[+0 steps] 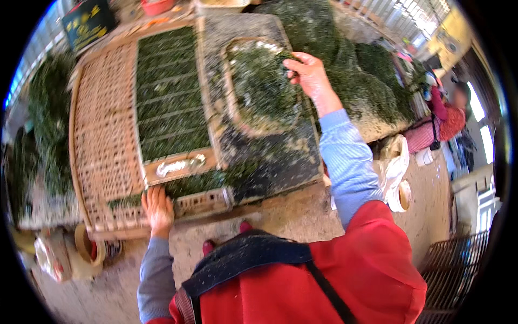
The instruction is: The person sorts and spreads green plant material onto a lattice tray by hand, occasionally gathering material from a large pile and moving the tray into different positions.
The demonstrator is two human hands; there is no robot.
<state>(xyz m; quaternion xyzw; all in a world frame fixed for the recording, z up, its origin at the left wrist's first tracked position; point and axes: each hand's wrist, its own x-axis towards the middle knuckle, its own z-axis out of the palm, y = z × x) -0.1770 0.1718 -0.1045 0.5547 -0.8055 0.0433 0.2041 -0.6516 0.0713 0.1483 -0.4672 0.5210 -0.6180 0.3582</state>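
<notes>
My right hand is raised over the right edge of a rounded shallow tray holding chopped green leafy material; its fingers are curled together, and a dark green bit shows at the fingertips. Blur hides how firmly it is pinched. My left hand rests with extended fingers at the near left corner of a wooden frame. The frame is divided by thin slats into several rows filled with green material. It lies on a woven slatted rack. A whitish object lies on the frame's near end.
Large green heaps lie at the right and left. A dark board carries scattered green bits. Beyond stand a red basin and a dark green box. Another person is at the far right, near white buckets.
</notes>
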